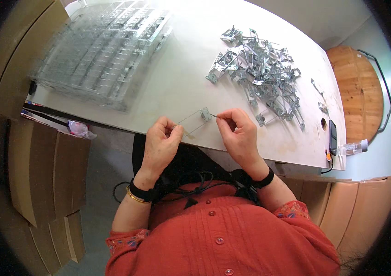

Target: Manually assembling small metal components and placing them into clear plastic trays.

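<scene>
Wire bracket (204, 114), one: over the tabletop's (181, 73) near edge. Left hand (163, 139) pinches one end, seemingly steadying it; right hand (240, 133) pinches a thin dark piece (213, 116) at the other. Bracket pile (266, 71): far right, limiting right-hand room. Clear trays (103, 57): far left.

- Your left hand (162, 142) and right hand (240, 138) are flanking the wire piece (204, 113) over the near edge of the table (172, 87).
- Tray stack (105, 53) is sitting on table's left.
- Parts pile (262, 66) is lying beyond your right hand.
- Phone (333, 135) is lying at table's right end, bottle (352, 147) just right.
- Boxes (39, 170) are standing at your left and right.
</scene>
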### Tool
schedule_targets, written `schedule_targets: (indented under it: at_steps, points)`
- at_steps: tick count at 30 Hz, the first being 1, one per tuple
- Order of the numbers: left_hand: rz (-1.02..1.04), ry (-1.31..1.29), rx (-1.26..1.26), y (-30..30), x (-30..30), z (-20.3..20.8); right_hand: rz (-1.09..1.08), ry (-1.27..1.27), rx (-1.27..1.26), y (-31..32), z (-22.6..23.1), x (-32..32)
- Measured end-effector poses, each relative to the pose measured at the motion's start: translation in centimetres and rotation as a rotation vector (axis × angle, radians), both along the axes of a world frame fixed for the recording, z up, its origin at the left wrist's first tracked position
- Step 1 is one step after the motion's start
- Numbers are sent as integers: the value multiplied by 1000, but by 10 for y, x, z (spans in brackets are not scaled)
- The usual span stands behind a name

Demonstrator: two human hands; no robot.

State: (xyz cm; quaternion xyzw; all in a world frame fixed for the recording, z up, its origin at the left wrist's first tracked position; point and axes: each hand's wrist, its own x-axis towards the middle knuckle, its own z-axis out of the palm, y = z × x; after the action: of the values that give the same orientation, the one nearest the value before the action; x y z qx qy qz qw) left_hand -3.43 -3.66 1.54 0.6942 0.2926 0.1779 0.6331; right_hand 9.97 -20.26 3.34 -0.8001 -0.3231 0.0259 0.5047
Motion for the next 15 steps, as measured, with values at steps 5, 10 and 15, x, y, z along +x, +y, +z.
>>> schedule_targets:
  at_steps: [5, 10, 15]
  points:
    - [-20, -40, 71, -1, -1, -5, 20, -29, 8, 1, -4, 4]
    - [-22, -15, 114, -3, -2, 0, 30, 16, 17, 4, -4, 3]
    - [-30, -37, 135, -6, -1, 5, 33, 2, 18, 7, -5, 4]
